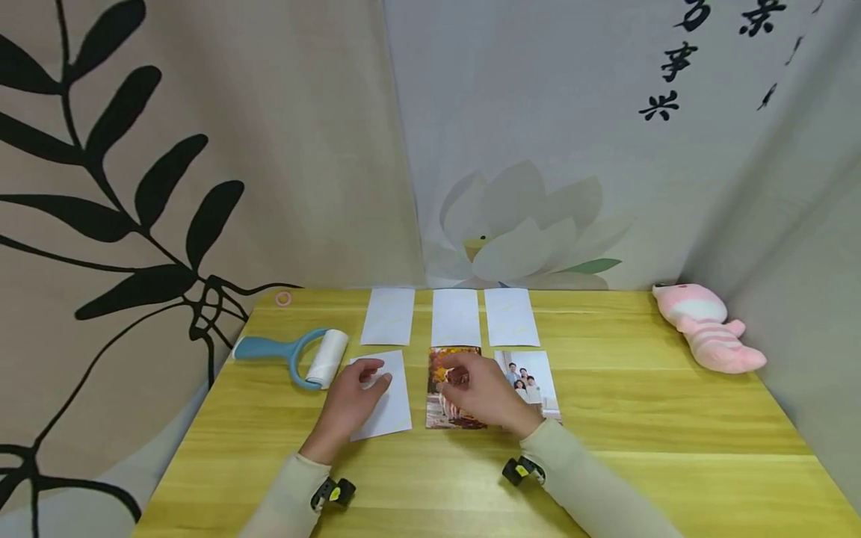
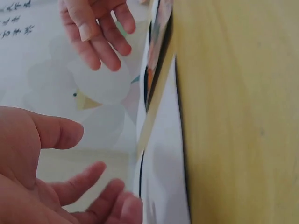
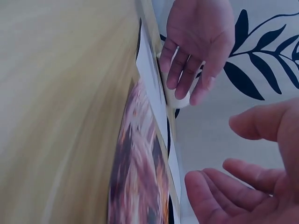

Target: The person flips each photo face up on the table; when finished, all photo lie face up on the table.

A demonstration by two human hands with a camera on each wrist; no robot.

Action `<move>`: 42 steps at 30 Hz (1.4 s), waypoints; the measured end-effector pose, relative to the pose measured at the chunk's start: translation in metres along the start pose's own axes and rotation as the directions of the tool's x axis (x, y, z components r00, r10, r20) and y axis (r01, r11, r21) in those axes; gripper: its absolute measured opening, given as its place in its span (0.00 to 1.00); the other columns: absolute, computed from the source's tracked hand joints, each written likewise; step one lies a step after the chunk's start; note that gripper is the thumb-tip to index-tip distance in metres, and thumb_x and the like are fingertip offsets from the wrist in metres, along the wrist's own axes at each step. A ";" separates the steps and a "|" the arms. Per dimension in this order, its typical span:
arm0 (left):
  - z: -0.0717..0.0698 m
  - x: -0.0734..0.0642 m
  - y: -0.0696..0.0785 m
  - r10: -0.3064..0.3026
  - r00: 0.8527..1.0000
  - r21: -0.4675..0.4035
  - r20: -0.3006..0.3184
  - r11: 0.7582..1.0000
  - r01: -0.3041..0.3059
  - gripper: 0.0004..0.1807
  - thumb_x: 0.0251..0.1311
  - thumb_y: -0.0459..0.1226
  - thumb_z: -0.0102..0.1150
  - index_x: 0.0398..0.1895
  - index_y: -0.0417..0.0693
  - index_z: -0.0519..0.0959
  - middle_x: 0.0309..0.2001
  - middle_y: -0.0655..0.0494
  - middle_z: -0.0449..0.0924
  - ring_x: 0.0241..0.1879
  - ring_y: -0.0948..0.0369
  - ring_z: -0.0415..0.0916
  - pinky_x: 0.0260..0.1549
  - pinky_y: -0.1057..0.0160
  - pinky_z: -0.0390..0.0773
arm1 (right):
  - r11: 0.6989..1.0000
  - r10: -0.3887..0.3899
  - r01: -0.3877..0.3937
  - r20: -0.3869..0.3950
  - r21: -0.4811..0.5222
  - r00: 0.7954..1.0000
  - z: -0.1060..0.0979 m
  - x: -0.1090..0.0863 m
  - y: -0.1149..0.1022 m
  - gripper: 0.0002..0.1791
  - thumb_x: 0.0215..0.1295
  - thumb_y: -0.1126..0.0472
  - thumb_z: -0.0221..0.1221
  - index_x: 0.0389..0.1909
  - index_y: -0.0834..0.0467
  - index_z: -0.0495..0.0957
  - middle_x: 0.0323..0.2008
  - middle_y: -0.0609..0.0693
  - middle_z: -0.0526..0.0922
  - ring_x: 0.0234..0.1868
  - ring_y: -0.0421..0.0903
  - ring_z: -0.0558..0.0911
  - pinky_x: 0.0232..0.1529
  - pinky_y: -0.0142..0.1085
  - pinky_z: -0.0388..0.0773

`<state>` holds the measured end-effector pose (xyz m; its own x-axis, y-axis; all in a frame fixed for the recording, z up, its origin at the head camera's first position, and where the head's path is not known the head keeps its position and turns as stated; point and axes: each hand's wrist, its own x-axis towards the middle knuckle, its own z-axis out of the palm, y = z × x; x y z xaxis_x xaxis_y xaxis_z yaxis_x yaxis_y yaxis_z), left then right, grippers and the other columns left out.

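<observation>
My left hand (image 1: 350, 403) hovers over a white card (image 1: 395, 400) at the front left, fingers loosely bent with nothing between them. In the left wrist view, thumb and fingers of that left hand (image 2: 46, 172) are spread apart. A photo (image 1: 440, 411) with orange autumn colours lies beside the card, partly hidden by my right hand (image 1: 487, 388). That hand floats above it, and the right wrist view shows a gap between its thumb and fingers. Right of it lies a family photo (image 1: 539, 377), its lower left corner behind the right hand.
Three white cards, left (image 1: 389, 317), middle (image 1: 455, 317) and right (image 1: 512, 317), form a back row. A blue-handled lint roller (image 1: 269, 347) lies left, near a small pink ring (image 1: 283, 299). A pink plush toy (image 1: 706, 329) rests at the back right, by the curtain (image 1: 538, 134).
</observation>
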<state>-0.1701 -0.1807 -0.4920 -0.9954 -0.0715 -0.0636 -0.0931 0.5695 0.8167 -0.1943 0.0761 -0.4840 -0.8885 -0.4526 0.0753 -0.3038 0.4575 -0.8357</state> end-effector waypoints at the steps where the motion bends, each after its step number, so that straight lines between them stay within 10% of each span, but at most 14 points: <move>1: -0.002 0.000 0.000 0.000 1.000 -0.001 0.001 1.000 0.000 0.23 0.73 0.42 0.64 0.65 0.39 0.80 0.63 0.39 0.81 0.64 0.43 0.76 0.65 0.42 0.75 | 1.000 -0.019 0.019 0.008 0.003 1.000 0.002 0.002 -0.001 0.23 0.71 0.61 0.66 0.64 0.65 0.79 0.56 0.60 0.87 0.51 0.52 0.88 0.48 0.38 0.87; 20: -0.017 -0.014 -0.012 -0.036 0.999 0.062 0.000 0.997 0.036 0.30 0.74 0.44 0.62 0.71 0.32 0.72 0.71 0.30 0.71 0.73 0.34 0.67 0.70 0.34 0.70 | 0.969 -0.036 0.072 0.154 -0.235 0.987 0.064 0.033 -0.024 0.31 0.67 0.51 0.71 0.69 0.57 0.77 0.64 0.54 0.84 0.66 0.51 0.82 0.76 0.54 0.69; 42: -0.025 -0.007 -0.019 -0.090 0.996 -0.075 0.007 0.993 0.091 0.29 0.76 0.42 0.59 0.74 0.37 0.70 0.73 0.34 0.71 0.73 0.37 0.70 0.69 0.39 0.73 | 0.883 -0.015 0.132 0.254 -0.450 0.967 0.081 0.030 -0.030 0.40 0.59 0.48 0.77 0.72 0.53 0.75 0.75 0.55 0.73 0.75 0.54 0.73 0.74 0.46 0.73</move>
<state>-0.1610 -0.2115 -0.4922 -0.9831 -0.1167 -0.1412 -0.1809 0.4975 0.8484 -0.1845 -0.0128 -0.5009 -0.7677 -0.6387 -0.0529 -0.5399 0.6890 -0.4835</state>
